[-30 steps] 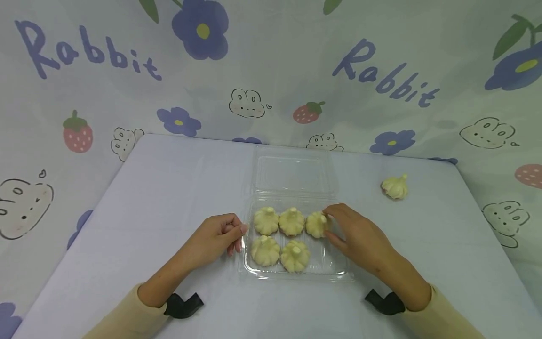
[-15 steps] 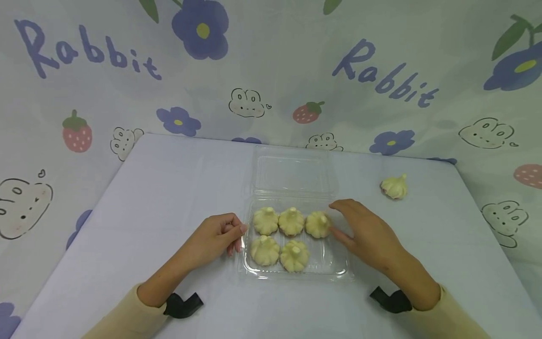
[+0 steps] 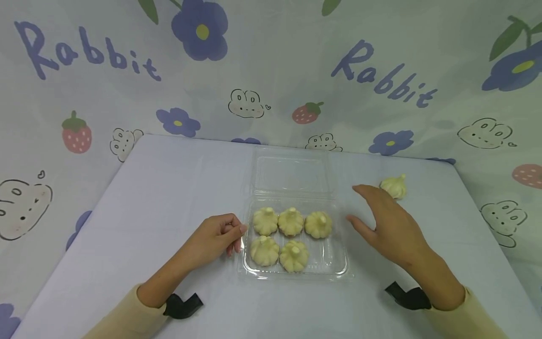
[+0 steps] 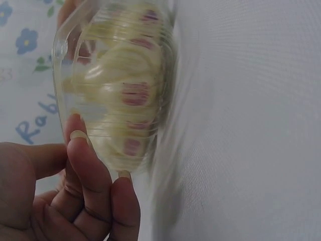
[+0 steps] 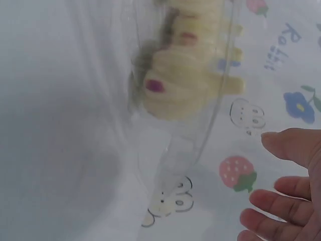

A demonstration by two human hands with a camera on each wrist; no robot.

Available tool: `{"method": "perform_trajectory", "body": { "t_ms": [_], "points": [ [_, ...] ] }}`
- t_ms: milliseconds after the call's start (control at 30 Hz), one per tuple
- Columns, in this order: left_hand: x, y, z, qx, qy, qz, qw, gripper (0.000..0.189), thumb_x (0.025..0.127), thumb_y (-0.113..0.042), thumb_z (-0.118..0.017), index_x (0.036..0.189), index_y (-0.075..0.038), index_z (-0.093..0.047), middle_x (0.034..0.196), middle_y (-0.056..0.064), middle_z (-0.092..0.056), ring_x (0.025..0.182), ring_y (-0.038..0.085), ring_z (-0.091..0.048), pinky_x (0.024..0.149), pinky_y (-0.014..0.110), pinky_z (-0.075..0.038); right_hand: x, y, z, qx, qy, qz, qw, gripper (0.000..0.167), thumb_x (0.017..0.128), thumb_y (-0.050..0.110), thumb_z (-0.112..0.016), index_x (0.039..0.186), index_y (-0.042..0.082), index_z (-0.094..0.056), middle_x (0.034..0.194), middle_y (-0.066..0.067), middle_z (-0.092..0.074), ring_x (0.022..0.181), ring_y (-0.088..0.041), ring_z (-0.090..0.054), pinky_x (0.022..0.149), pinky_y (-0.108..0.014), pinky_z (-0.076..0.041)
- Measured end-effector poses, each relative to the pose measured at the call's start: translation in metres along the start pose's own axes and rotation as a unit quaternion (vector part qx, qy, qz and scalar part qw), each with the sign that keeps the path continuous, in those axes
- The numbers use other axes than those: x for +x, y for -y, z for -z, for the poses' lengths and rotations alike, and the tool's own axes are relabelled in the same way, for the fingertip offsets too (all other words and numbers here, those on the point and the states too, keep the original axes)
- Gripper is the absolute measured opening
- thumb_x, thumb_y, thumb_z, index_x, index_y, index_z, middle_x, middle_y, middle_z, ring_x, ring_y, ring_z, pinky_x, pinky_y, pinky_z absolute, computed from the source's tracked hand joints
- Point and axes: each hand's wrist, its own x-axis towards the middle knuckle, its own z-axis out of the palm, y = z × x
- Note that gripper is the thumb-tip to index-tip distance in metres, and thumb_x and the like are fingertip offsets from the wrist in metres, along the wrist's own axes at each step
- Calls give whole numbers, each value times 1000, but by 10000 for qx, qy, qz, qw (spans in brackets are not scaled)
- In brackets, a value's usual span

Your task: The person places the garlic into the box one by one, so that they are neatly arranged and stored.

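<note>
In the head view a clear plastic clamshell box [image 3: 338,269] lies with its lid [image 3: 292,174] folded back. Several pale garlic bulbs [image 3: 318,225] sit in it, three along the back row and two in front. My left hand [image 3: 218,239] pinches the box's left rim between thumb and fingers; the left wrist view shows fingertips [image 4: 80,143] at that rim. Over the table to the right of the box is my right hand [image 3: 391,226], fingers spread and holding nothing. One more garlic bulb [image 3: 394,187] lies just beyond it, partly covered by the hand.
A white cloth covers the table [image 3: 178,174]. Behind it hangs a curtain [image 3: 271,61] printed with rabbits, flowers and strawberries. Black straps [image 3: 183,306] are on both wrists, near the sleeve cuffs.
My right hand has let go of the garlic bulb at the back right of the box and moved right, towards the loose bulb. My left hand has stayed on the rim.
</note>
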Motion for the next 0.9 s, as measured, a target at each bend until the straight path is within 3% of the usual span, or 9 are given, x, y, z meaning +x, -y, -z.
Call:
{"method": "perform_trajectory", "body": {
  "t_ms": [200, 400, 667, 900],
  "points": [
    [0, 1, 0, -5, 4, 5, 10000, 29, 108, -34, -61, 91, -11, -64, 68, 1, -68, 59, 24, -61, 55, 26, -42, 2, -12, 19, -26, -101, -528, 9985, 83, 87, 23, -87, 154, 2, -43, 153, -23, -48, 140, -44, -45, 113, -58, -38],
    [0, 1, 0, 19, -13, 9, 10000, 29, 107, -34, -61, 91, -11, -64, 68, 1, -68, 59, 24, -60, 55, 26, -41, 1, -26, 34, -112, -265, -691, 9972, 89, 84, 24, -89, 156, 1, -41, 157, -24, -44, 144, -44, -41, 120, -53, -29],
    [0, 1, 0, 10, -16, 7, 10000, 27, 108, -33, -61, 91, -12, -64, 68, 1, -68, 58, 24, -60, 54, 26, -41, 4, -49, 48, -73, -135, -1257, 9919, 94, 89, 34, -84, 159, -3, -33, 159, -29, -39, 146, -49, -35, 120, -61, -25],
    [0, 1, -1, -36, -1, -10, 10000, 27, 108, -33, -61, 92, -11, -64, 69, 2, -68, 59, 24, -61, 56, 26, -43, 9, -76, 46, 31, 60, -1634, 9865, 102, 91, 43, -82, 161, -4, -26, 159, -33, -35, 145, -54, -33, 117, -66, -24]
  ]
}}
